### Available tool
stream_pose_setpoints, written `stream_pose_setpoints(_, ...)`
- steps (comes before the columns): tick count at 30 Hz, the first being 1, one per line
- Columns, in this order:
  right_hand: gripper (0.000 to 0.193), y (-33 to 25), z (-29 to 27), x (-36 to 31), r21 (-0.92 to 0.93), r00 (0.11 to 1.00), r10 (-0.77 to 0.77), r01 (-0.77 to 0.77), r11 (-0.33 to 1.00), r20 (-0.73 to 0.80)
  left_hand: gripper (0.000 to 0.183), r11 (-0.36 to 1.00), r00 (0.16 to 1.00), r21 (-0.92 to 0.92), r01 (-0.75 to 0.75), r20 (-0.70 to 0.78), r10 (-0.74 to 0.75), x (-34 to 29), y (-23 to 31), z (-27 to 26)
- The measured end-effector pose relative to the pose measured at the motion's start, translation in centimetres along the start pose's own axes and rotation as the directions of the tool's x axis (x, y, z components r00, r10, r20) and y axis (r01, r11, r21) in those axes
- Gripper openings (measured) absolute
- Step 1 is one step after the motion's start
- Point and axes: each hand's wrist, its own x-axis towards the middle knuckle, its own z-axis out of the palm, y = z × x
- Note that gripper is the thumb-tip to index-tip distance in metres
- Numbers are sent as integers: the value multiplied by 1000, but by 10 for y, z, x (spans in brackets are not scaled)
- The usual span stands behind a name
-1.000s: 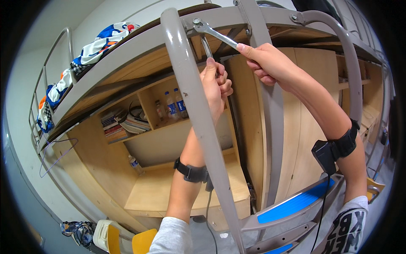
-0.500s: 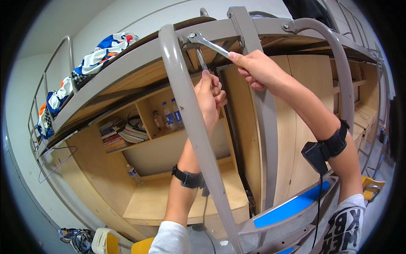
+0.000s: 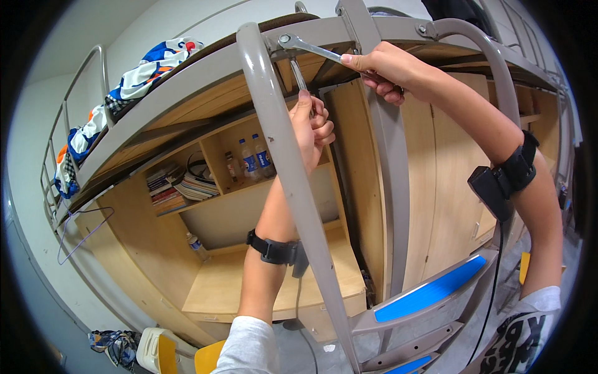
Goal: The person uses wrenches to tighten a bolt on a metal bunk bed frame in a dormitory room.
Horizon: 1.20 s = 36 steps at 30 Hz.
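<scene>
My right hand [image 3: 383, 70] is closed round the handle of a silver wrench [image 3: 314, 48], its thumb laid along the shaft. The wrench's head sits on a bolt [image 3: 285, 38] in the grey bed rail [image 3: 324, 31], next to the curved ladder post. Lower and to the left, my left hand [image 3: 309, 128] grips a second wrench [image 3: 298, 76], which points steeply up to the underside of the same rail. Its upper end is partly hidden behind the rail. My left forearm passes behind the grey ladder post [image 3: 280, 137].
Ladder steps with blue pads [image 3: 430, 292] are below on the right. Under the bunk stand a wooden desk [image 3: 249, 283], a shelf with books [image 3: 196, 186] and bottles [image 3: 249, 163], and a wardrobe [image 3: 448, 168]. Patterned bedding [image 3: 140, 78] hangs over the bed edge. Black straps circle both my forearms.
My right hand has swung upward and slightly right, bringing the wrench handle closer to level, with its head still on the bolt. My left hand keeps its hold, and the view has shifted a little.
</scene>
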Motion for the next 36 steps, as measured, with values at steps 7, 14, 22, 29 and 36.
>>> stream_pose_setpoints(7,59,-11,-41,34,-566,912,-392,263,781,-117,40,999,996,5,45,75,-45,-5,5,-6)
stream_pose_setpoints(14,55,-32,-52,69,-850,727,-657,208,484,-196,40,998,996,4,61,63,-61,-3,7,-5)
stream_pose_setpoints(22,31,-147,-65,118,-973,491,-847,199,-118,204,41,999,1000,46,15,5,-15,-2,5,2)
stream_pose_setpoints(29,30,-120,-82,123,-973,387,-922,198,117,-32,41,999,1000,35,-13,-21,14,2,-1,0)
stream_pose_setpoints(36,69,-60,-78,40,-682,776,-590,308,663,-223,41,1000,1000,22,6,-16,-6,3,-3,7)
